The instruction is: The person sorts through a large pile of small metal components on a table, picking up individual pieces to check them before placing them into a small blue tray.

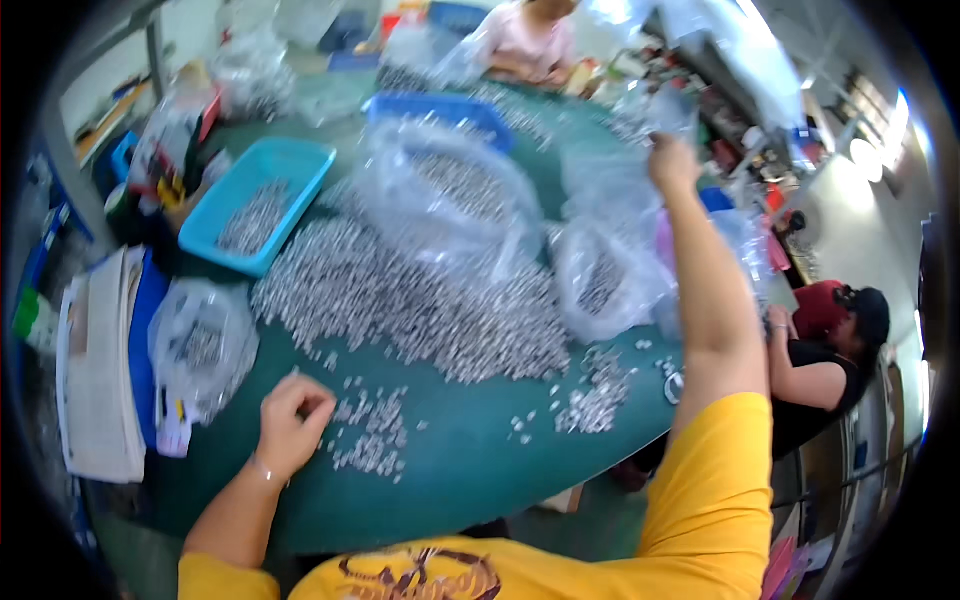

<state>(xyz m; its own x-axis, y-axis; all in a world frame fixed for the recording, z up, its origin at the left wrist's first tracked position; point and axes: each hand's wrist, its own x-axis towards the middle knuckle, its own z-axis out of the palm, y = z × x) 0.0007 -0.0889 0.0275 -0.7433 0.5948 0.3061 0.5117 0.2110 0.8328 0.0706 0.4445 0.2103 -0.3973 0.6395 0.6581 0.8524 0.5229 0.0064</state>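
Note:
My left hand hovers low over the near left of the green table, fingers pinched together; whatever they hold is too small to make out. Just right of it lies a loose scatter of small silvery metal parts. My right arm stretches far out to the right, and its hand is closed in front of clear plastic; whether it grips that plastic is unclear. A large heap of the same metal parts covers the table's middle. On the heap rests an open clear bag with parts inside.
A turquoise tray with parts stands at left, a blue tray behind. Smaller bags flank the heap. Stacked papers line the left edge. One person sits opposite, another at right.

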